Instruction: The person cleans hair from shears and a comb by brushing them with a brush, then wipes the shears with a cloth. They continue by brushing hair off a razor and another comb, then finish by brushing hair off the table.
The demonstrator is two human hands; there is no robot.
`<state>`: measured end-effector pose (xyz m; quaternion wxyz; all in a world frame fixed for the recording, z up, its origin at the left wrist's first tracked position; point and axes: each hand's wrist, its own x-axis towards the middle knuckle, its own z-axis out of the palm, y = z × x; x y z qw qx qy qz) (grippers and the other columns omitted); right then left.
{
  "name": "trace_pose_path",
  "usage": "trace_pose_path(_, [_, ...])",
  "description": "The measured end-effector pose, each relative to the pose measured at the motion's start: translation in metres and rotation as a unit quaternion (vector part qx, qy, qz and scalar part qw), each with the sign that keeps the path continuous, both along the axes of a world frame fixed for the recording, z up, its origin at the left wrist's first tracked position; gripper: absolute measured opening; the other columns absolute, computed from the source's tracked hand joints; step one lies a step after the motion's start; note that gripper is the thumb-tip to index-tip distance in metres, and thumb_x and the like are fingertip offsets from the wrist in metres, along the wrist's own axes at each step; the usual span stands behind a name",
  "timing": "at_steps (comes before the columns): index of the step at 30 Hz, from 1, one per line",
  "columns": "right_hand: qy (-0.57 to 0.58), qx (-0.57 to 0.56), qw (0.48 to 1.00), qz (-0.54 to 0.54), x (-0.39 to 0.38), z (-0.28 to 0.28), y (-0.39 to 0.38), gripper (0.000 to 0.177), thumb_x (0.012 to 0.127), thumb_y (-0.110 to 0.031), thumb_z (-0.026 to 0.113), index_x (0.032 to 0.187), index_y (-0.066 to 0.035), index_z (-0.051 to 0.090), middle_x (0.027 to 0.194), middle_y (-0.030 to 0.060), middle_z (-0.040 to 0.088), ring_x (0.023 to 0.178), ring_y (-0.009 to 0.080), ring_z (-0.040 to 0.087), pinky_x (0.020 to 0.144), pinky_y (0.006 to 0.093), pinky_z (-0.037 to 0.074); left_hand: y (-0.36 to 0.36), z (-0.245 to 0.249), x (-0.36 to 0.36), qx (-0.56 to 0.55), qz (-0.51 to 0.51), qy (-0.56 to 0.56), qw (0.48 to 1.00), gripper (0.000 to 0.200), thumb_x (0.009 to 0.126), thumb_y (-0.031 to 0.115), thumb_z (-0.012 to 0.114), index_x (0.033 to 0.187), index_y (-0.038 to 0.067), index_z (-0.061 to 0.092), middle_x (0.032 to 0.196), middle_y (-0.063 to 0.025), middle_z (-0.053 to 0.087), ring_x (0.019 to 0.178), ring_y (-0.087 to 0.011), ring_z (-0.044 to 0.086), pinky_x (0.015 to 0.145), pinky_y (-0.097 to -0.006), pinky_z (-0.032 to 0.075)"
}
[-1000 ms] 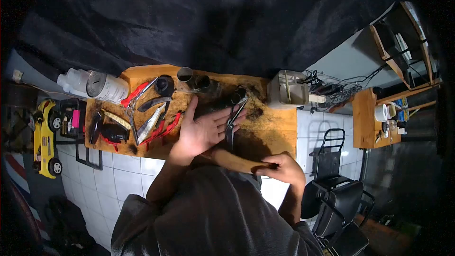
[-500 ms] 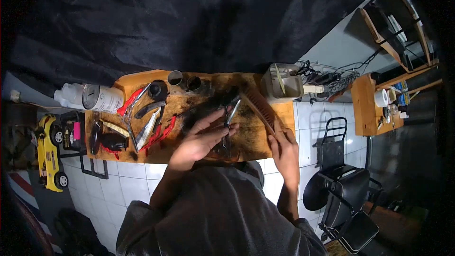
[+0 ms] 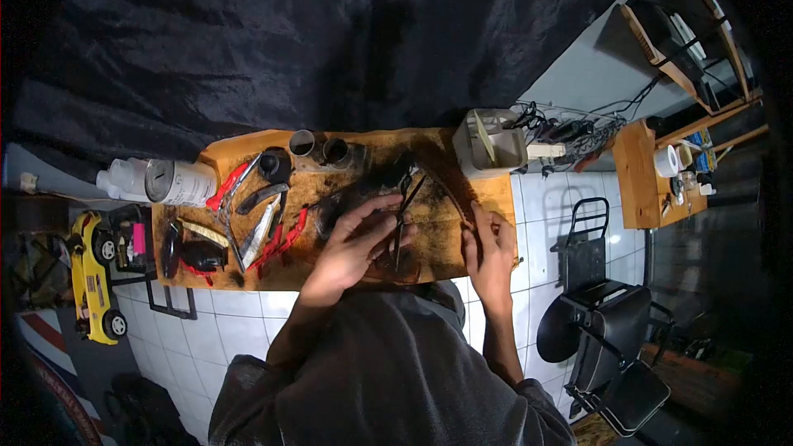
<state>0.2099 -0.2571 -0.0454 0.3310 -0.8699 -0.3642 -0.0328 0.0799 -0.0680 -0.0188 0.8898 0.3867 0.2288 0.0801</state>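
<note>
My left hand (image 3: 351, 244) is closed around a pair of scissors (image 3: 402, 219), with the blades pointing away from me and spread apart. In my right hand (image 3: 489, 248) I grip the near end of a brown comb (image 3: 451, 192). The comb leans inward, turned nearly edge-on, and its far end reaches toward the scissor tips. Under the scissors and my left fingers lies a dark mass that looks like hair (image 3: 363, 198). Loose dark clippings are scattered across the wooden table (image 3: 496, 260) around it.
On the left of the table are a razor (image 3: 260, 231), a red-handled tool (image 3: 227, 190), clippers (image 3: 202, 254) and a white can (image 3: 183, 183). Two cups (image 3: 302, 144) stand at the back, with a grey bin (image 3: 493, 149) at back right. A black chair (image 3: 607, 330) stands right.
My right hand has rotated the comb from showing its toothed side to nearly edge-on. The scissor blades have spread apart in my left hand. The view has shifted slightly.
</note>
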Motion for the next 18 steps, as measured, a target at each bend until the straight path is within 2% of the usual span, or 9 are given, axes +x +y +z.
trace_pose_path(2, [0.004,0.076,0.997,0.002,-0.004,0.01,0.004,0.035,0.081,0.001,0.062,0.116,-0.001,0.061,0.104,0.0173,0.059,0.099,0.032,0.056,0.088,0.038,0.045,0.003,-0.002,-0.002,-0.03,-0.003,-0.002,1.0,0.037,0.098,0.004,0.043,0.135,-0.001,0.043,0.114,-0.0123,0.06,0.098,-0.0189,0.063,0.081,-0.0267,0.053])
trace_pose_path(5, [0.095,0.175,0.979,0.051,-0.012,0.018,0.012,0.026,0.08,-0.001,0.065,0.106,0.002,0.062,0.105,0.0169,0.061,0.102,0.0318,0.059,0.089,0.0363,0.046,0.007,-0.01,-0.003,-0.115,-0.026,-0.02,0.993,0.037,0.096,0.002,0.039,0.132,-0.005,0.045,0.112,-0.0117,0.06,0.091,-0.0148,0.06,0.072,-0.0202,0.05])
trace_pose_path(7, [0.117,0.182,0.973,0.083,-0.018,0.031,0.021,0.028,0.079,-0.002,0.07,0.105,0.004,0.062,0.105,0.0195,0.061,0.098,0.0329,0.061,0.086,0.0363,0.048,0.011,-0.006,0.001,-0.208,-0.052,-0.033,0.976,0.038,0.095,-0.001,0.038,0.131,-0.006,0.046,0.111,-0.0113,0.06,0.087,-0.0123,0.057,0.067,-0.0177,0.047])
trace_pose_path(10, [0.14,0.196,0.965,0.107,-0.025,0.033,0.033,0.03,0.08,-0.005,0.071,0.107,0.003,0.061,0.106,0.0195,0.06,0.097,0.0333,0.06,0.086,0.0367,0.048,0.008,0.005,0.001,-0.225,-0.042,-0.036,0.973,0.035,0.097,0.003,0.041,0.131,-0.006,0.047,0.111,-0.0109,0.059,0.084,-0.0109,0.053,0.068,-0.0178,0.045])
trace_pose_path(13, [0.089,0.189,0.973,0.096,-0.031,0.026,0.038,0.033,0.08,-0.007,0.071,0.111,0.001,0.061,0.107,0.0191,0.06,0.097,0.0343,0.06,0.085,0.0373,0.048,-0.005,0.008,0.0,-0.096,0.02,-0.001,0.995,0.034,0.099,0.007,0.044,0.13,-0.005,0.047,0.109,-0.0103,0.059,0.086,-0.0106,0.054,0.073,-0.0188,0.044])
trace_pose_path(14, [0.098,0.181,0.973,0.108,-0.032,0.026,0.039,0.034,0.081,-0.008,0.071,0.112,0.0,0.06,0.108,0.0189,0.06,0.098,0.0348,0.06,0.086,0.0376,0.048,-0.008,-0.003,-0.002,-0.074,0.04,-0.032,0.996,0.03,0.099,0.011,0.048,0.126,-0.003,0.052,0.111,-0.0093,0.06,0.089,-0.0112,0.054,0.078,-0.0224,0.045])
trace_pose_path(18, [0.142,0.166,0.966,0.139,-0.037,0.032,0.041,0.038,0.081,-0.01,0.072,0.116,-0.002,0.058,0.113,0.0182,0.059,0.104,0.0365,0.059,0.088,0.0385,0.048,-0.015,-0.018,0.0,0.037,0.06,-0.06,0.996,0.022,0.097,0.007,0.051,0.115,-0.001,0.06,0.104,-0.0023,0.062,0.088,-0.0083,0.054,0.08,-0.0225,0.044])
